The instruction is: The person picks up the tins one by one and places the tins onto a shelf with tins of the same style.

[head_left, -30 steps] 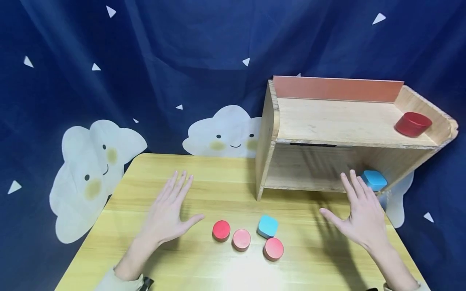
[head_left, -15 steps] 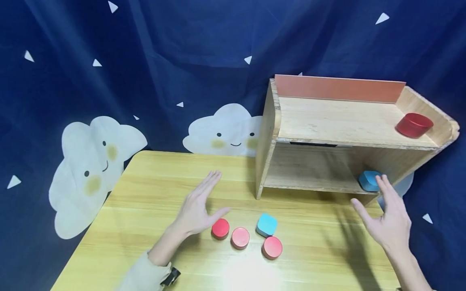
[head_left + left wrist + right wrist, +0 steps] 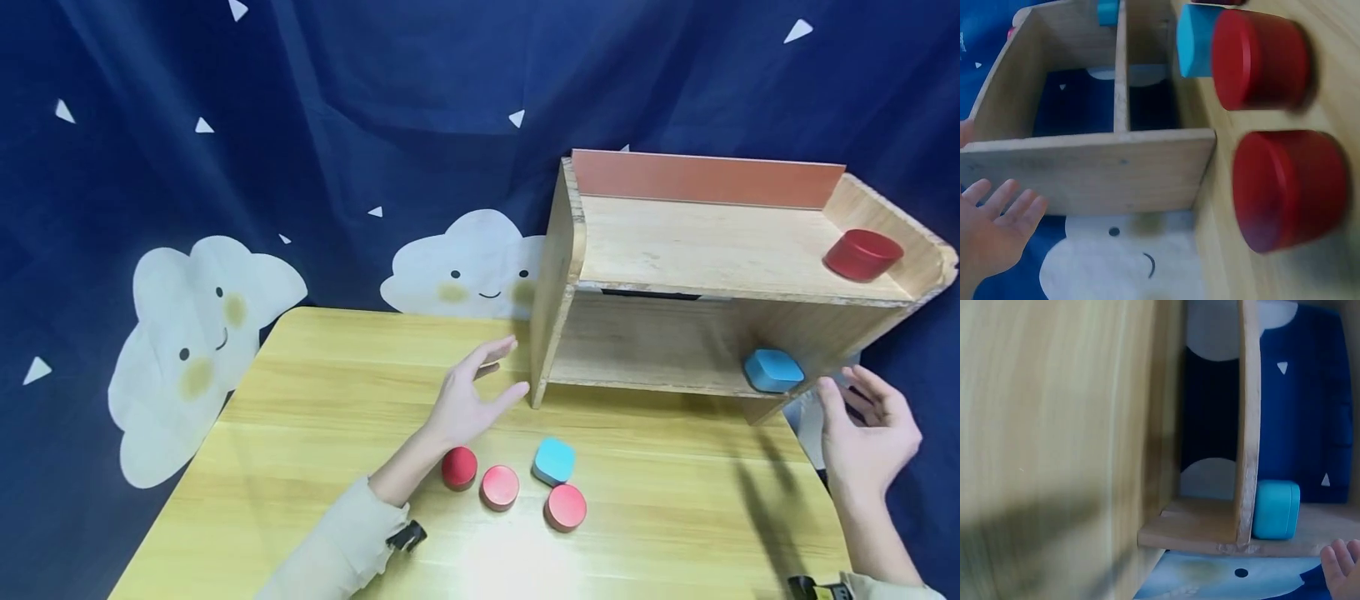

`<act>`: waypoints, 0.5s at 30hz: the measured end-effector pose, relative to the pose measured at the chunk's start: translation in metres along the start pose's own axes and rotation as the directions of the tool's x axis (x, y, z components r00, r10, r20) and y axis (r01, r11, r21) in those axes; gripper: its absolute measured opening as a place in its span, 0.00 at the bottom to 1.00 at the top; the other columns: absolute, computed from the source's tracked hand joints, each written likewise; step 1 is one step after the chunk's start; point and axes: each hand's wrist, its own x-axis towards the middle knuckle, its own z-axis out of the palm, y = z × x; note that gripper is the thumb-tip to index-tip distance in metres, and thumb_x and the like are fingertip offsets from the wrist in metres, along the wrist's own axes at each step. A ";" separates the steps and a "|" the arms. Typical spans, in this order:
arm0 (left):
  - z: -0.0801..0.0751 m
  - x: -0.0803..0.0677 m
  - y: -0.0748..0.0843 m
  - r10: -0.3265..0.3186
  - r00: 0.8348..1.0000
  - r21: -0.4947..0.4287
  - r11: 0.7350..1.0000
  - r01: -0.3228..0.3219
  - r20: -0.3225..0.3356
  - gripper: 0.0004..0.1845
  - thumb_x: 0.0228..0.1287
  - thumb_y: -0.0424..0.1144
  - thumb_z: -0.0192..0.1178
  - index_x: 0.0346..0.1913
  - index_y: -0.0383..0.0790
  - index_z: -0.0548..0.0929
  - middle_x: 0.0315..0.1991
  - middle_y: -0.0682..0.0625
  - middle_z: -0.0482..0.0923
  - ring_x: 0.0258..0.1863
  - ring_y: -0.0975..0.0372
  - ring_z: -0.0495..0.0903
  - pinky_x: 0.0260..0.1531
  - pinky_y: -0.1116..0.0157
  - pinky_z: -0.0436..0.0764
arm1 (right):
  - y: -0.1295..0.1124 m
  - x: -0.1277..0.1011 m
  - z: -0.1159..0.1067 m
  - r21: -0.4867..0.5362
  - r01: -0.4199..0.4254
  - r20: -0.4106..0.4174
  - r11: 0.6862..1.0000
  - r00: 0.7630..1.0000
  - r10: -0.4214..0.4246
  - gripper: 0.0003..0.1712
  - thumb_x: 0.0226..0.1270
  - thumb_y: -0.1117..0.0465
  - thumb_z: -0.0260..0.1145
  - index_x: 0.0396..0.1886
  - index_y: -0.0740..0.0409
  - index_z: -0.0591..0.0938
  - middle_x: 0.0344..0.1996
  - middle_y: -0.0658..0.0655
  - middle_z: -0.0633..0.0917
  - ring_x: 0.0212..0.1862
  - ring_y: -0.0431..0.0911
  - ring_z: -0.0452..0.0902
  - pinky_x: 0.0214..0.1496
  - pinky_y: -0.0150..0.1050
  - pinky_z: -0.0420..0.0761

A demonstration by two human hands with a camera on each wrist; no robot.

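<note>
Fingers of the left hand are parted from the thumb in a wide gap, lightly bent and grasping nothing; those of the right hand are bent more, with the thumb also held away, and they too are free of any load.

Between the two hands stands a small wooden shelf, at the back right of the table. It is pale, with two levels, rough front edges, side panels rounded at their upper front corners, and a reddish-brown strip along the back of the top level. The left fingertips are just beside its left panel, and the right thumb and fingertips are near its right panel; whether either hand touches the wood I cannot tell.

A blue block sits on the lower level at the right end, close to the right hand. Above it, a dark red round block rests near the right end of the top level.

Before the shelf, on the tabletop, are a red round block beside the left forearm, two lighter red round blocks to its right, and another blue block just behind the right-hand one. Behind everything hangs a dark blue curtain printed with smiling white clouds and small white triangles.
</note>
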 end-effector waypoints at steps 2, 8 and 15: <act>0.005 0.007 0.002 0.002 1.000 -0.036 0.999 -0.003 -0.023 0.30 0.66 0.35 0.72 0.69 0.37 0.78 0.67 0.43 0.83 0.68 0.50 0.81 0.66 0.50 0.83 | 0.001 0.006 0.001 -0.012 -0.034 -0.026 0.999 0.999 0.033 0.20 0.65 0.66 0.74 0.57 0.55 0.88 0.39 0.27 0.86 0.39 0.21 0.82 0.46 0.17 0.77; 0.021 0.025 0.006 -0.005 0.999 -0.077 0.997 0.003 -0.034 0.26 0.67 0.35 0.71 0.67 0.35 0.79 0.63 0.39 0.84 0.64 0.47 0.83 0.66 0.47 0.82 | 0.006 0.028 0.006 0.251 -0.142 -0.067 0.958 0.984 0.163 0.14 0.62 0.73 0.74 0.46 0.56 0.90 0.31 0.37 0.90 0.29 0.28 0.84 0.33 0.18 0.82; 0.044 0.043 0.011 -0.028 0.999 -0.077 0.997 0.024 -0.047 0.26 0.67 0.35 0.71 0.66 0.35 0.79 0.64 0.41 0.83 0.63 0.48 0.83 0.65 0.52 0.84 | 0.013 0.044 0.005 0.475 -0.195 -0.051 0.858 0.967 0.248 0.16 0.55 0.78 0.76 0.42 0.59 0.90 0.27 0.47 0.91 0.23 0.34 0.85 0.24 0.21 0.81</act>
